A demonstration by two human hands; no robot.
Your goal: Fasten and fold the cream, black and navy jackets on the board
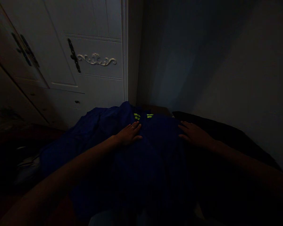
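A dark blue garment with yellow-green stripes lies spread out in front of me, its lower part lost in shadow. My left hand rests flat on the cloth near the stripes, fingers stretched out and a ring on one of them. At the garment's right edge, my right hand lies with its fingers extended onto the fabric. Neither hand grips the cloth. The exact kind of garment cannot be made out in this dim light.
A white wardrobe with dark handles and a carved ornament stands at the back left. Behind the garment rises a grey wall. A dark rounded surface extends to the right. Pale items lie at the left.
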